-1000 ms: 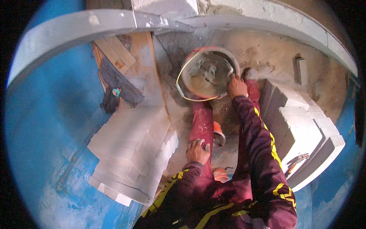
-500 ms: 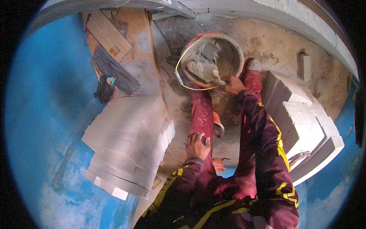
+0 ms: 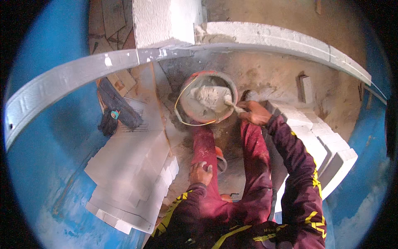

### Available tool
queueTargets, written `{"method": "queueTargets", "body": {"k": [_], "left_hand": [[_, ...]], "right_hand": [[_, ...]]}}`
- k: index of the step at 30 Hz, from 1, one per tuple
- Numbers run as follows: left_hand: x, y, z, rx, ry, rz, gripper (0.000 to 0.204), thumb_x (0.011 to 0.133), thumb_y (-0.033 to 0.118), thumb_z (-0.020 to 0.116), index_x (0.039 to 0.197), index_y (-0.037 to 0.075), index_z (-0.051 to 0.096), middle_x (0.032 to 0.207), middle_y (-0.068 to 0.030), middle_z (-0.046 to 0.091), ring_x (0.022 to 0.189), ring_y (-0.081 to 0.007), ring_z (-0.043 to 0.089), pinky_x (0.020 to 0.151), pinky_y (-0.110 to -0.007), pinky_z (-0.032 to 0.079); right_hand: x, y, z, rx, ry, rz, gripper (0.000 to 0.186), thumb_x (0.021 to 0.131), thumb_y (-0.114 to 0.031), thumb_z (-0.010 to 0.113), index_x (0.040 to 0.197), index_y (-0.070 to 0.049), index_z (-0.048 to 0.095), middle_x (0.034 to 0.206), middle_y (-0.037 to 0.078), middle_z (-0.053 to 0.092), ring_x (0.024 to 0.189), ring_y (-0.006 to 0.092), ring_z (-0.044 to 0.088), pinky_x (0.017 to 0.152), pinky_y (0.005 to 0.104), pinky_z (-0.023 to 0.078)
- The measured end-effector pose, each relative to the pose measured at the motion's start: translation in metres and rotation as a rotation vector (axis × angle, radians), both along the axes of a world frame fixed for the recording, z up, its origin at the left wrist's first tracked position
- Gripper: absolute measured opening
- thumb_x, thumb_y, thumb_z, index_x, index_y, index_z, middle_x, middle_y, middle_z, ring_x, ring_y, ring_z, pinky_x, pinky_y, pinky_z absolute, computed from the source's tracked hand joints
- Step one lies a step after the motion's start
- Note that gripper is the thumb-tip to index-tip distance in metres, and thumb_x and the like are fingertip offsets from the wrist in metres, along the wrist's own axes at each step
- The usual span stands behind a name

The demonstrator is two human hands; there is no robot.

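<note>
Matt, rough grey mortar in a smeared plastic bucket [image 3: 188, 106], porous chalky white blocks [image 3: 327, 145], dull galvanised metal rail [image 3: 62, 81], coarse dusty concrete floor [image 3: 273, 76].

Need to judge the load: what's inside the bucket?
The bucket holds grey mortar; a heaped trowel held by the right hand lifts a lump of it. The trowel covers the mortar beneath it, so depth is unclear.

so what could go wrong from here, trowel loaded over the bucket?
1. The right hand holds a trowel heaped with mortar above the bucket; tilting it could drop mortar on the red trouser leg just below.
2. The left hand rests on that leg, not on the bucket, so a hard scoop might tip or shift it.
</note>
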State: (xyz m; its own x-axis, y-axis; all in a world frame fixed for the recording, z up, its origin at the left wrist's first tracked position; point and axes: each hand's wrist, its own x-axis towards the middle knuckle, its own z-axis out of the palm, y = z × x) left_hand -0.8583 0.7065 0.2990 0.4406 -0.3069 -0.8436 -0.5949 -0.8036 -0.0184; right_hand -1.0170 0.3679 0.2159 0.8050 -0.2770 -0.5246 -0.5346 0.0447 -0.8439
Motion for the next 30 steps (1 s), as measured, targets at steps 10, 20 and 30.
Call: {"method": "queueTargets", "body": {"k": [10,20,30], "left_hand": [[-0.007,-0.014,-0.003,0.008,-0.008,-0.035,0.046,0.085,0.044,0.069,0.117,0.011,0.069,0.120,-0.0165,0.066,0.120,-0.0360,0.056,0.102,-0.047,0.045],[-0.013,-0.038,0.002,0.126,0.011,-0.034,0.047,0.084,0.044,0.068,0.119,0.012,0.069,0.123,-0.0175,0.066,0.121,-0.0365,0.056,0.102,-0.047,0.045],[-0.020,-0.057,-0.004,0.146,0.006,-0.119,0.046,0.085,0.044,0.068,0.117,0.012,0.069,0.118,-0.0189,0.067,0.118,-0.0373,0.057,0.102,-0.047,0.044]], "right_hand": [[-0.008,-0.146,0.108,-0.956,0.204,-0.046,0.032,0.082,-0.013,0.064,0.113,-0.004,0.061,0.098,0.016,0.065,0.087,0.0394,0.064,0.076,0.0459,0.052],[-0.101,-0.173,0.061,-1.298,0.362,-0.083,0.036,0.083,-0.015,0.065,0.119,-0.013,0.061,0.096,0.011,0.059,0.093,0.0294,0.060,0.077,0.0446,0.048],[-0.218,-0.157,-0.029,-1.047,0.423,-0.436,0.030,0.089,-0.020,0.067,0.116,-0.011,0.059,0.106,0.017,0.058,0.094,0.0427,0.062,0.080,0.0499,0.051]]}}
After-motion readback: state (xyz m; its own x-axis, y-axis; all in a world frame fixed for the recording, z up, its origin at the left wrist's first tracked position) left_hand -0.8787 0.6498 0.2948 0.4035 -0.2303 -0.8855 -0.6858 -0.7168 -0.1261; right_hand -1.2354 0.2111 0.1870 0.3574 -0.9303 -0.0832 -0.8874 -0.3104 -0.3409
